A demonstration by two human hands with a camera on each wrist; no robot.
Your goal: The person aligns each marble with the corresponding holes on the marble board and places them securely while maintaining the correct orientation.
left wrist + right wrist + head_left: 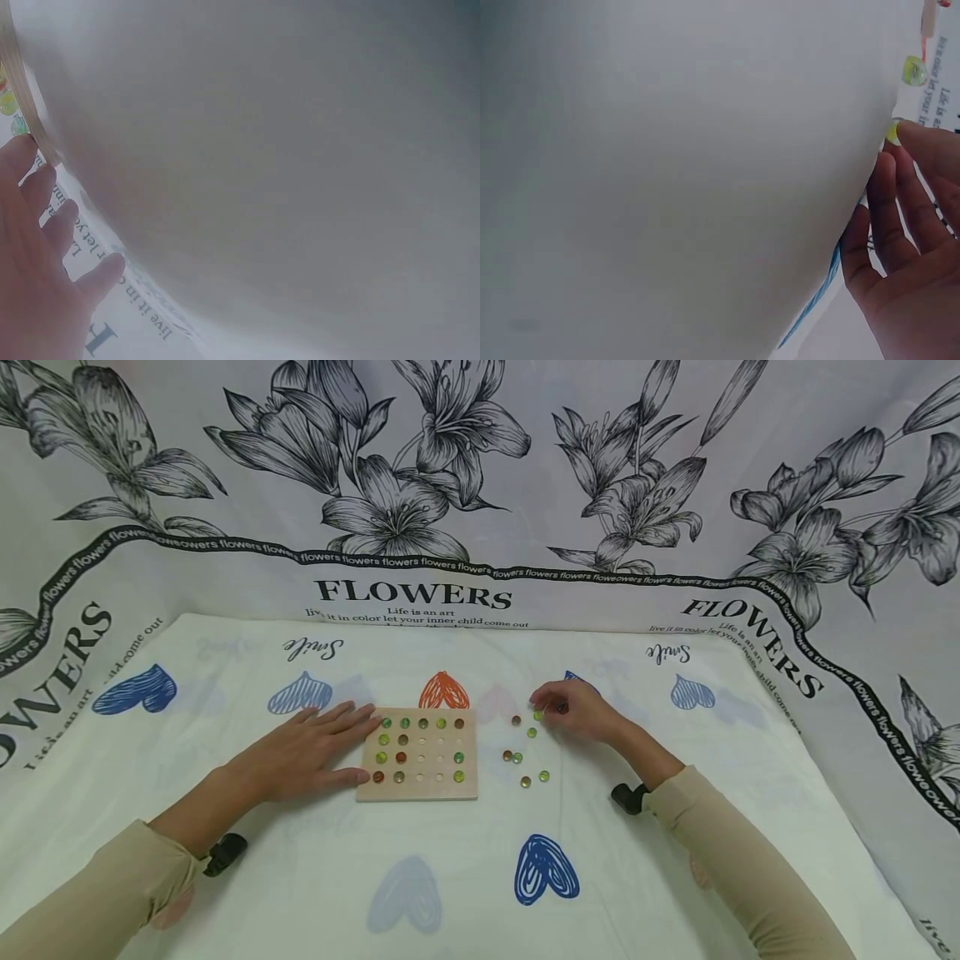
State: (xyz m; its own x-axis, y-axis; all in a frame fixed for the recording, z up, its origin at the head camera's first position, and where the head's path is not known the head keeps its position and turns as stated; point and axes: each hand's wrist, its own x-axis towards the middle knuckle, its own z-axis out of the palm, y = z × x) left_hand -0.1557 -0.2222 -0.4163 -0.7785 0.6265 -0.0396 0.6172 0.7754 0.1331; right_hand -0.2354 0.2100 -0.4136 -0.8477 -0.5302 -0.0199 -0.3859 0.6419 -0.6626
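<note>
A light wooden board point(448, 792) with rows of round hollows lies on the cloth. Green and brown glass marbles sit in many hollows, among them a reddish-brown marble point(402, 740). My left hand point(300, 756) spreads its fingers at the board's left side, the forefinger and thumb touching its edge. To the right of the board, my right hand point(579, 710) bends its fingers down among loose marbles. In the right wrist view, a yellow-green marble point(892, 133) shows at the thumb tip, pinched against the fingers, which partly hide it.
Several loose marbles lie between the board and my right hand, including a brown marble point(525, 782) and a green marble point(544, 776). The white cloth point(285, 877) has printed hearts. Flower-printed fabric point(525, 518) rises behind it.
</note>
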